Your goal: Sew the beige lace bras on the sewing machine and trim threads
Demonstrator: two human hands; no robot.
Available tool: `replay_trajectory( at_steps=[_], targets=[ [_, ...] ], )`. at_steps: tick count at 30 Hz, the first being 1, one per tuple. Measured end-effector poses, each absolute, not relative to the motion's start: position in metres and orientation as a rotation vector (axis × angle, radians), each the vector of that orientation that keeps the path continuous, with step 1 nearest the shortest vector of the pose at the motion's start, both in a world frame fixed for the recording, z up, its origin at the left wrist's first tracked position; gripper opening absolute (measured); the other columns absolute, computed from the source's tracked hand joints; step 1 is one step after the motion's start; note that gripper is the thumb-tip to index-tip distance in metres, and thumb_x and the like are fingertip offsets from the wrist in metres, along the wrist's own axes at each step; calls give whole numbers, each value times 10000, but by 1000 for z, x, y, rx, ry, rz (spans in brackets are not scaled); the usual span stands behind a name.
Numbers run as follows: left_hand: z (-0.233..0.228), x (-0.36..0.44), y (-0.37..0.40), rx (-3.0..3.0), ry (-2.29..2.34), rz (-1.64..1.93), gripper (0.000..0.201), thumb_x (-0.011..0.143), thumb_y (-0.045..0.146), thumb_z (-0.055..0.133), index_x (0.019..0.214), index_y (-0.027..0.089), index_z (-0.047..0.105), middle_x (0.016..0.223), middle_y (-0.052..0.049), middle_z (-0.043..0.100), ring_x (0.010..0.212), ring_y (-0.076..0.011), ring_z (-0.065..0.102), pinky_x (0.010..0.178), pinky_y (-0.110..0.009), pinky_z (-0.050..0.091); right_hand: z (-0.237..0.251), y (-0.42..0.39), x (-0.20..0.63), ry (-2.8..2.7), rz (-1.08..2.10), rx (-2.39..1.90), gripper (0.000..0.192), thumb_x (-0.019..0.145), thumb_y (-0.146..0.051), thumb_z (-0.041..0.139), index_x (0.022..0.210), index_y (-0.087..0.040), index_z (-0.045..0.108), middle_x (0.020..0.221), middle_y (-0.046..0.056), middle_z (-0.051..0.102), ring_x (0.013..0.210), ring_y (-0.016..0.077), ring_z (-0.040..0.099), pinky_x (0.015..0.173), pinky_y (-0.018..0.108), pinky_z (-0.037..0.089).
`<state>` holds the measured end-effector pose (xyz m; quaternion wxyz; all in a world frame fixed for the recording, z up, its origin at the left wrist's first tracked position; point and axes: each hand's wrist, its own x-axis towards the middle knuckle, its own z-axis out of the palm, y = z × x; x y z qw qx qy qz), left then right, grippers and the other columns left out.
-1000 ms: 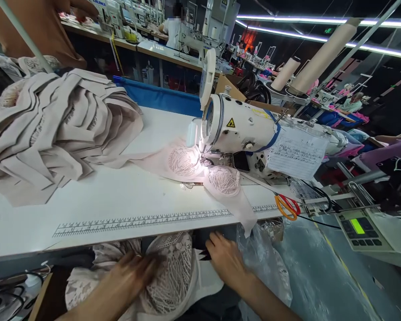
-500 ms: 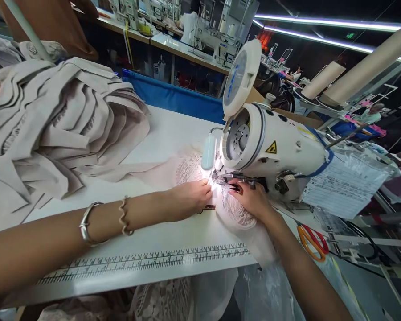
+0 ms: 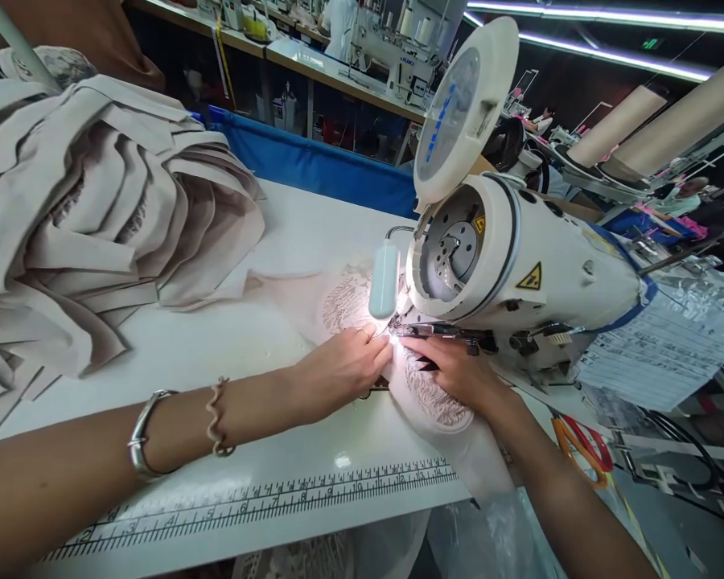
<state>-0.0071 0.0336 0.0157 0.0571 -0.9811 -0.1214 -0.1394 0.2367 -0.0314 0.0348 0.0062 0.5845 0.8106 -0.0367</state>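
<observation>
Pale pink lace fabric (image 3: 438, 394) lies under the needle area of a white sewing machine (image 3: 555, 265), lit by a small lamp (image 3: 384, 281). My left hand (image 3: 347, 362) is closed, its fingertips pinching the fabric edge just left of the presser foot (image 3: 398, 326). On the right, my right hand (image 3: 458, 370) presses on the lace beside the foot, index finger stretched toward it. Dark pointed blades, which look like thread snips (image 3: 427, 364), stick out from under its curled fingers; their handles are hidden.
A heap of pale fabric pieces (image 3: 114, 209) covers the table's left side. A printed ruler (image 3: 302, 498) runs along the front edge. Orange-handled scissors (image 3: 579, 450) lie at right, below a written sheet (image 3: 664, 346). The machine's round cover (image 3: 464, 112) stands swung up. Blue cloth (image 3: 314, 165) borders the back.
The view has shifted, so the machine appears larger and further right. My right fingers have straightened along the fabric and the snips have turned. My left hand stays at the fabric near the foot.
</observation>
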Motion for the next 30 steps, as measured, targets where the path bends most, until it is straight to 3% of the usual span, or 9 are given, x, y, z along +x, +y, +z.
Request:
replay_trajectory(
  at_steps=[5,10,16,23,25,27,29,30],
  targets=[
    [8,-10,38,-3026,-411,-517,385,846,-50,459,1174,112,578,1095,-127,662,838,-223,546,667,-321,378,34,-36,232,2605,-289,1811,716,790,17,460,1430,-286,568,1276,34,712,1177,208,646,1027,352,509],
    [6,-13,46,-3103,-448,-605,383,897,-58,404,1175,138,580,1098,-107,682,911,-214,580,729,-322,408,34,-38,227,2525,-348,1878,741,769,33,416,1430,-272,555,1352,35,671,1205,199,631,1014,336,509],
    [7,-14,64,-3204,-385,-649,311,1012,71,344,1156,153,607,1059,-92,696,909,-209,608,799,-345,443,35,-40,220,2453,-158,1920,588,792,-34,505,1304,-304,611,1168,21,725,974,198,676,823,280,524],
    [18,-9,47,-2995,-498,-622,341,923,-45,341,988,126,629,927,-106,668,768,-197,560,725,-346,421,37,-34,213,2435,-237,2096,158,891,-169,532,946,-250,656,895,14,685,769,169,616,649,243,436],
    [21,-5,30,-2974,-556,-581,261,978,62,382,869,129,610,821,-89,636,711,-198,546,671,-341,433,35,-32,212,2326,-274,2244,104,927,-306,573,887,-252,652,804,8,679,728,181,611,606,245,423],
    [20,-1,13,-2982,-620,-481,282,1013,288,468,825,126,602,802,-102,635,736,-231,582,657,-360,477,31,-31,213,2209,-229,2351,129,911,-367,616,883,-250,661,801,19,690,752,204,629,602,254,438],
    [17,2,0,-2938,-679,-407,359,997,398,499,949,68,633,946,-181,679,884,-304,639,759,-435,531,25,-32,216,2158,-144,2398,108,888,-312,634,956,-240,677,900,46,719,838,232,658,652,278,483],
    [15,3,-4,-2905,-686,-390,370,998,361,491,1062,24,626,1059,-231,680,986,-339,646,840,-477,532,22,-32,218,2166,-110,2403,142,881,-261,627,1009,-232,681,962,62,730,888,242,670,696,297,507]
  ],
)
